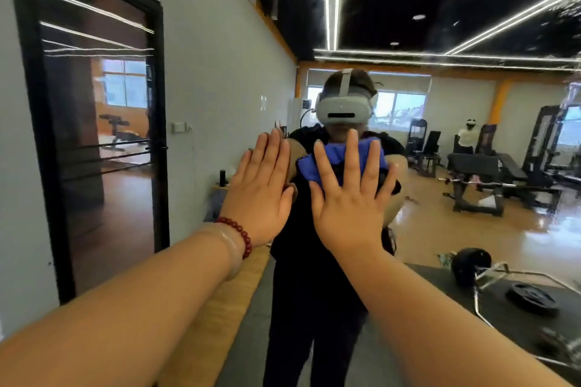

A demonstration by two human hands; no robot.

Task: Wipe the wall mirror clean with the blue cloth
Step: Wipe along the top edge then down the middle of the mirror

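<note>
The wall mirror (471, 229) fills the view ahead and reflects a gym and my own figure. My right hand (352, 195) lies flat with fingers spread and straight, pressing the blue cloth (309, 165) against the glass at chest height. The cloth shows above and to the left of the fingers. My left hand (261, 188) lies flat on the glass just left of it, fingers straight and together, holding nothing. A red bead bracelet sits on the left wrist.
A black-framed glass door (94, 135) stands in the grey wall at left. In the reflection I see weight benches (490, 179), a barbell and plates (531, 302) on a dark mat at lower right, and another person far back.
</note>
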